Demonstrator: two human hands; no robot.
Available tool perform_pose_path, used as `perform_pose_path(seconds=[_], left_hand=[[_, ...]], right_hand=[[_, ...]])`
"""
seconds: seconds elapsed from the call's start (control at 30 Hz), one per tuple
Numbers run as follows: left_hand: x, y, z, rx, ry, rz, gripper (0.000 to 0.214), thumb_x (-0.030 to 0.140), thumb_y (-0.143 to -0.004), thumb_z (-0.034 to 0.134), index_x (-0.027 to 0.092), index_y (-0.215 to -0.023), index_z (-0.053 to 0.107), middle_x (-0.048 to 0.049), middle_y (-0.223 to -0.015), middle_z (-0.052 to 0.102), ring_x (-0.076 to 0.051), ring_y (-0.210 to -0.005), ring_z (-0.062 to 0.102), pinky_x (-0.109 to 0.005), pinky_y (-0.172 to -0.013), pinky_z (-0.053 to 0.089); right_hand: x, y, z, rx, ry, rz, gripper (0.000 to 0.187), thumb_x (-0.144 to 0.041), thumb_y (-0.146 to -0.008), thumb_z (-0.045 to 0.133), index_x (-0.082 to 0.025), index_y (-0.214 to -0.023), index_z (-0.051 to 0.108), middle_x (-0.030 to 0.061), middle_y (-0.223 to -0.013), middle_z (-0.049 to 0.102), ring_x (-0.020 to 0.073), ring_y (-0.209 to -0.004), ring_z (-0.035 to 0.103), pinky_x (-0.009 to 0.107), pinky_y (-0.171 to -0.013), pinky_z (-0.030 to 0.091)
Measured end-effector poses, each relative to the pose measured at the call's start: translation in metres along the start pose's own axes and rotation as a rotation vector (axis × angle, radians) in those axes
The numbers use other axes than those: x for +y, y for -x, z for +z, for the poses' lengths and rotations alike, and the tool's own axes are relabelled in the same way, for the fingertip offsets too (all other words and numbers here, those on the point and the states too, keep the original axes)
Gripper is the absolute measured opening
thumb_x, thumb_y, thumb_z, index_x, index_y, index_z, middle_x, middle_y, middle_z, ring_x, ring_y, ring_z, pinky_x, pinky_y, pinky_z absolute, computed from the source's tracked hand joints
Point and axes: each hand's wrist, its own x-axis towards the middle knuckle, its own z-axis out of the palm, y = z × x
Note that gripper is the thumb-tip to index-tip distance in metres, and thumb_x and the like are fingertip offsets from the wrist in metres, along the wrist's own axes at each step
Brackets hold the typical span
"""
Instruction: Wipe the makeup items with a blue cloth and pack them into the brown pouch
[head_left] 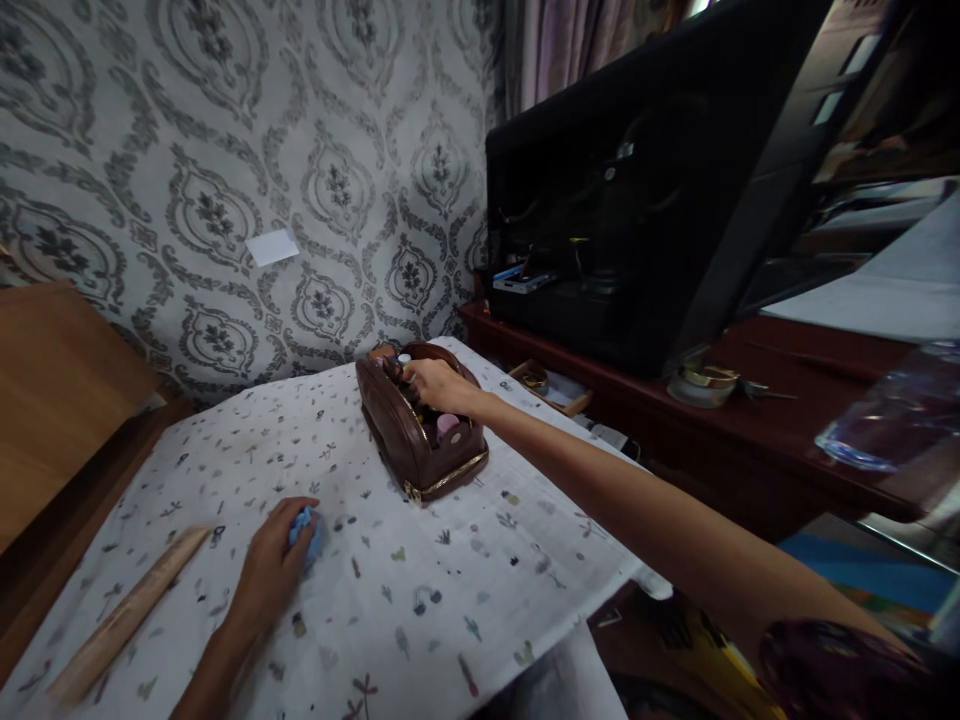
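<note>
On the patterned white cloth (360,610), my left hand (274,555) rests with its fingers curled round a crumpled light-blue cloth (304,535). A brown leather toiletry bag (397,440) with a gold zip stands unzipped farther back. My right hand (439,385) reaches into its opening from the right, fingers drawn together; whatever they grip is too small or hidden to name. Close to the fingertips shows a white cap (405,359). A pink round lid (447,424) sits inside the bag's near end, below my right wrist.
A flat wooden strip (131,615) lies left of my left hand. To the right, a dark red desk (757,390) carries a large black screen (600,220) and a roll of clear tape (701,384). A small wooden tray (559,390) sits behind my right forearm.
</note>
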Motion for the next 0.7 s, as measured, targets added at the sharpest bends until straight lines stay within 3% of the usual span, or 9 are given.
perform_pose_path(seconds=[0.17, 0.23, 0.3, 0.37, 0.47, 0.57, 0.7], left_hand=[[-0.040, 0.008, -0.042, 0.185, -0.353, -0.081, 0.040, 0.044, -0.092, 0.038, 0.020, -0.115, 0.060, -0.0122, -0.113, 0.063, -0.031, -0.103, 0.062, -0.045, -0.091, 0.051], [-0.054, 0.016, -0.062, 0.233, -0.522, -0.151, 0.041, 0.036, -0.092, 0.035, 0.015, -0.120, 0.057, -0.0173, -0.120, 0.059, -0.034, -0.115, 0.057, -0.047, -0.098, 0.048], [-0.065, 0.025, -0.080, 0.204, -0.668, -0.295, 0.044, 0.030, -0.092, 0.034, 0.008, -0.125, 0.053, -0.0239, -0.131, 0.053, -0.037, -0.124, 0.051, -0.048, -0.100, 0.046], [-0.075, 0.034, -0.094, 0.096, -0.728, -0.472, 0.044, 0.027, -0.093, 0.032, 0.005, -0.125, 0.051, -0.0271, -0.131, 0.054, -0.038, -0.123, 0.053, -0.047, -0.097, 0.047], [-0.082, 0.046, -0.105, -0.047, -0.714, -0.636, 0.038, 0.029, -0.094, 0.031, 0.010, -0.116, 0.056, -0.0231, -0.113, 0.065, -0.035, -0.105, 0.063, -0.044, -0.086, 0.050], [-0.085, 0.049, -0.109, -0.083, -0.684, -0.665, 0.037, 0.035, -0.094, 0.033, 0.014, -0.112, 0.059, -0.0216, -0.109, 0.067, -0.036, -0.098, 0.066, -0.045, -0.081, 0.050], [-0.086, 0.042, -0.115, -0.108, -0.578, -0.659, 0.048, 0.045, -0.090, 0.042, 0.016, -0.124, 0.057, -0.0205, -0.111, 0.068, -0.038, -0.098, 0.066, -0.046, -0.079, 0.050]], right_hand=[[-0.006, 0.024, -0.007, 0.117, -0.055, -0.040, 0.032, -0.006, -0.090, 0.045, -0.015, -0.111, 0.068, 0.0084, -0.106, 0.074, 0.0182, -0.098, 0.067, 0.024, -0.083, 0.048], [-0.010, 0.041, -0.002, 0.255, -0.198, -0.142, 0.027, -0.013, -0.093, 0.045, -0.016, -0.105, 0.069, 0.0080, -0.102, 0.074, 0.0191, -0.094, 0.068, 0.027, -0.081, 0.050], [-0.014, 0.060, 0.009, 0.306, -0.406, -0.199, 0.025, -0.022, -0.096, 0.044, -0.019, -0.108, 0.066, 0.0071, -0.101, 0.073, 0.0184, -0.088, 0.070, 0.028, -0.075, 0.053], [-0.020, 0.080, 0.025, 0.263, -0.533, -0.233, 0.025, -0.030, -0.097, 0.045, -0.022, -0.111, 0.064, 0.0061, -0.095, 0.073, 0.0178, -0.080, 0.070, 0.027, -0.066, 0.054], [-0.031, 0.103, 0.052, 0.149, -0.599, -0.276, 0.023, -0.032, -0.096, 0.046, -0.023, -0.109, 0.064, 0.0047, -0.088, 0.073, 0.0166, -0.074, 0.070, 0.027, -0.064, 0.055], [-0.043, 0.113, 0.082, -0.031, -0.611, -0.274, 0.024, -0.027, -0.095, 0.045, -0.022, -0.109, 0.064, 0.0042, -0.083, 0.073, 0.0169, -0.073, 0.071, 0.026, -0.063, 0.054], [-0.057, 0.112, 0.117, -0.274, -0.529, -0.265, 0.025, -0.022, -0.093, 0.049, -0.019, -0.113, 0.063, 0.0034, -0.083, 0.073, 0.0158, -0.069, 0.069, 0.026, -0.063, 0.052]])
